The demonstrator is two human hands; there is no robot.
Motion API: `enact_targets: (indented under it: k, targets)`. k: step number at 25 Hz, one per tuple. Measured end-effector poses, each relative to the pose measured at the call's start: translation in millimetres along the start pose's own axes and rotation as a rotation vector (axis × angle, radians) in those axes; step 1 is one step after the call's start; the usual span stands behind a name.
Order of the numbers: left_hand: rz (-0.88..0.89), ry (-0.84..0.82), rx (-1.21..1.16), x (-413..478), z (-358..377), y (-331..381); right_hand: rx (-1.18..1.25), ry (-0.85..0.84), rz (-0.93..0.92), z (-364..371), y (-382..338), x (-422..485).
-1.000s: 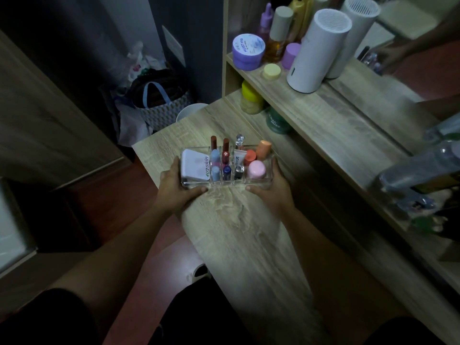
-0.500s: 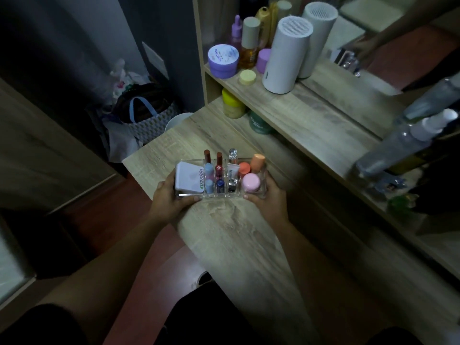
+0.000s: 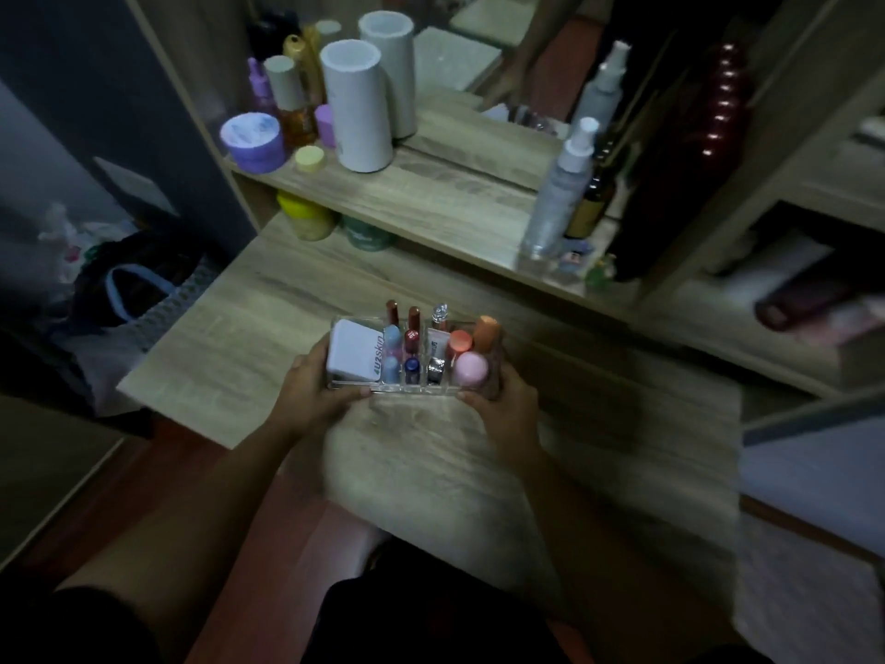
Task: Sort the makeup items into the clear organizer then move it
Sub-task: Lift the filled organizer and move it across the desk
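The clear organizer (image 3: 414,388) (filled with makeup items (image 3: 412,349)) is gripped at its two ends, fingers curled tight around it, by the left hand (image 3: 311,390) and right hand (image 3: 500,402) over the wooden desk (image 3: 297,299).

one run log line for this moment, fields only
stage: move | left hand: gripping organizer left end | right hand: gripping right end | clear organizer: filled, over wooden desk | lift: cannot tell

Bare forearms without sleeves, left hand (image 3: 313,395) and right hand (image 3: 503,404) ringless; dark clothing at the lap.
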State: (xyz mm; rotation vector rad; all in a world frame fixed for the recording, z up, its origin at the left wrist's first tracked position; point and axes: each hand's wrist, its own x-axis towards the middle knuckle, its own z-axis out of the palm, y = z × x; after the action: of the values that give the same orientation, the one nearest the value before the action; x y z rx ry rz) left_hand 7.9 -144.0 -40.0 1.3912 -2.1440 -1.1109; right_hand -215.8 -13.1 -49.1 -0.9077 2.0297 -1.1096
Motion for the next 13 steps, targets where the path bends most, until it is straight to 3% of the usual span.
enact_targets:
  k: [5, 13]
  targets:
    - [0.109, -0.13, -0.004, 21.5, 38.4, 25.2, 0.147, 0.094, 0.141, -33.6, 24.2, -27.9]
    - [0.215, -0.314, -0.063, 38.2, 106.3, 72.0, -0.077, 0.311, 0.251, -92.7, 75.3, -38.7]
